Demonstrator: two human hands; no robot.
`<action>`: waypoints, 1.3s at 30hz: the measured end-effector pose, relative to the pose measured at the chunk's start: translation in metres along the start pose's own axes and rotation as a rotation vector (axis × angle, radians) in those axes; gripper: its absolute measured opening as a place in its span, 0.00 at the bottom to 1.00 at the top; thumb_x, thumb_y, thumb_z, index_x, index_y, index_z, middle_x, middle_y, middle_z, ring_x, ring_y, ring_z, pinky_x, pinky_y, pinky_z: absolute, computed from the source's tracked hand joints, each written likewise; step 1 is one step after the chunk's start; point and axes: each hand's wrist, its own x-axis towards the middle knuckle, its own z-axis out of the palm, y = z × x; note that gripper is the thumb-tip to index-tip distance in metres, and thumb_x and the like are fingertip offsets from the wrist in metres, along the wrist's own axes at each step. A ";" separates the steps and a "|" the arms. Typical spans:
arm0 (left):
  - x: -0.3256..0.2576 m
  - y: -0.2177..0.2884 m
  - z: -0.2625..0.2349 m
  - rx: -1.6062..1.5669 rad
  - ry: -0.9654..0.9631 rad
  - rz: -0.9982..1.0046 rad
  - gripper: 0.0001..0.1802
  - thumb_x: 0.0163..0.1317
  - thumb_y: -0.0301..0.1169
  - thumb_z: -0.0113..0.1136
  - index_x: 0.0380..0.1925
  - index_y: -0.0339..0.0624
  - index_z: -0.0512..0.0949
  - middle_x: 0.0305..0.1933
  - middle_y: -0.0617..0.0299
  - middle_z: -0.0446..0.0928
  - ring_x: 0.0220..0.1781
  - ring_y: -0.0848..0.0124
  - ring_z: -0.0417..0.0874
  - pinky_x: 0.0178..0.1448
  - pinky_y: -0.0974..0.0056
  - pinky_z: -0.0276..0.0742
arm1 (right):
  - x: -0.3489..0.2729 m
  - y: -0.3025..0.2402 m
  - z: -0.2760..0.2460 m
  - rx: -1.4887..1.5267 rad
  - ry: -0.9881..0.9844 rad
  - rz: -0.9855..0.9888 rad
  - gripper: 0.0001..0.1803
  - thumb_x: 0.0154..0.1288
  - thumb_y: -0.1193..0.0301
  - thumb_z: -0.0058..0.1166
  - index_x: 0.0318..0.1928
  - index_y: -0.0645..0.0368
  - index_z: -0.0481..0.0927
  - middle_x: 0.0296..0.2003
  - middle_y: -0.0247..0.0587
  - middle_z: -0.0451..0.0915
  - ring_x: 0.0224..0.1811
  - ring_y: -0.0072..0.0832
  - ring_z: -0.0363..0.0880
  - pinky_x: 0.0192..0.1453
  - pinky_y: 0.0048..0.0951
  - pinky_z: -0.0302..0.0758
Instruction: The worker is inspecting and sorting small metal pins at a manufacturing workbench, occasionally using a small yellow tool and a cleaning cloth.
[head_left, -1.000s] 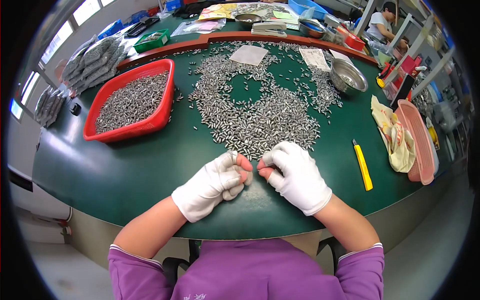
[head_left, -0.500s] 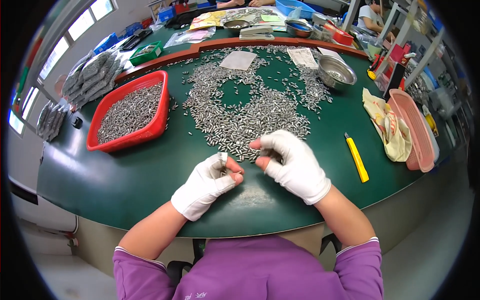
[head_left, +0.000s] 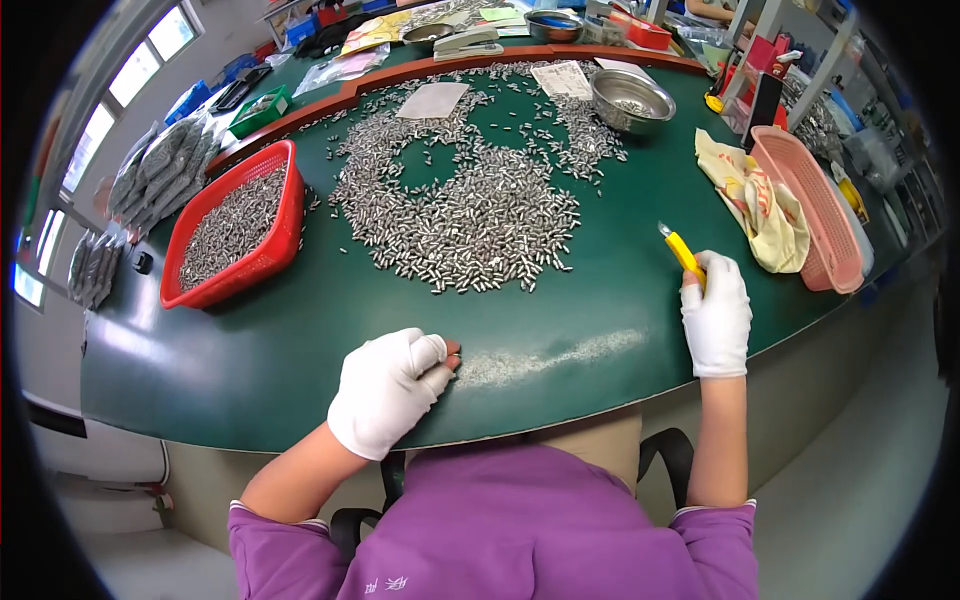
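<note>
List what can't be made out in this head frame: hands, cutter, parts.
- Left hand, head view: curled, so the glove hides whether it holds anything.
- Yellow cutter: the right hand covers its rear end; the tip is too small to judge how far the blade is out.
- Metal parts: too small to tell their type.
- Steel bowl: contents blurred.
- Pink basket: seen edge-on near the rim, inside hidden.

Pins (head_left: 470, 210) mid-table, basket (head_left: 235, 235) left, knife (head_left: 683, 253) right, bowl (head_left: 631, 98) behind.
</note>
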 end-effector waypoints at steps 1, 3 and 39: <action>-0.006 0.000 0.003 0.043 0.051 0.017 0.06 0.52 0.28 0.69 0.32 0.47 0.84 0.23 0.59 0.74 0.28 0.59 0.79 0.31 0.59 0.75 | -0.009 -0.010 -0.005 0.282 -0.081 0.106 0.12 0.70 0.67 0.52 0.49 0.61 0.75 0.36 0.43 0.80 0.36 0.38 0.80 0.43 0.38 0.77; -0.018 0.008 0.006 0.153 0.087 -0.002 0.06 0.53 0.30 0.69 0.32 0.49 0.84 0.22 0.60 0.72 0.25 0.61 0.77 0.29 0.58 0.73 | -0.031 -0.041 -0.034 0.791 -0.292 0.239 0.17 0.75 0.64 0.46 0.53 0.65 0.73 0.26 0.39 0.79 0.25 0.26 0.76 0.35 0.29 0.76; -0.036 0.028 0.003 -0.395 -0.012 -0.475 0.05 0.53 0.16 0.64 0.29 0.33 0.77 0.29 0.62 0.78 0.30 0.79 0.78 0.38 0.72 0.75 | -0.097 -0.132 -0.057 0.438 -0.733 -0.413 0.34 0.62 0.68 0.57 0.71 0.41 0.67 0.18 0.37 0.72 0.16 0.35 0.75 0.21 0.38 0.73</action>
